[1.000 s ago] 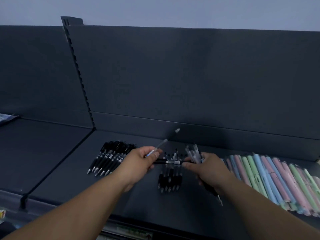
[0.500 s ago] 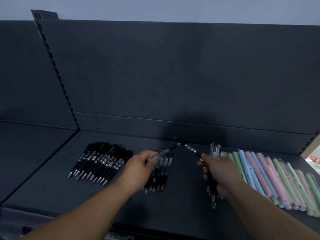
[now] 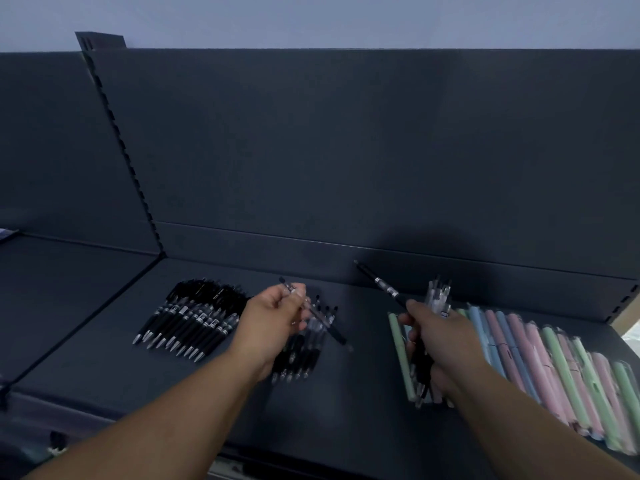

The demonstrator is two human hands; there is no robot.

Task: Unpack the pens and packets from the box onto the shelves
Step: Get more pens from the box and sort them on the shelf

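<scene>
Your left hand [image 3: 273,323] pinches one pen [image 3: 333,333] above the middle row [image 3: 298,365] on the shelf [image 3: 363,393], your right hand [image 3: 440,337], well apart, grips the bundle [image 3: 438,296]: lower the pen flat, parallel beside the row, tips aligned, then let go.

hands [image 3: 273,323] [image 3: 443,341]: 2 | black pen piles [image 3: 194,317] [image 3: 306,355]: 2 | pastel pen row [image 3: 554,358]: 1
</scene>
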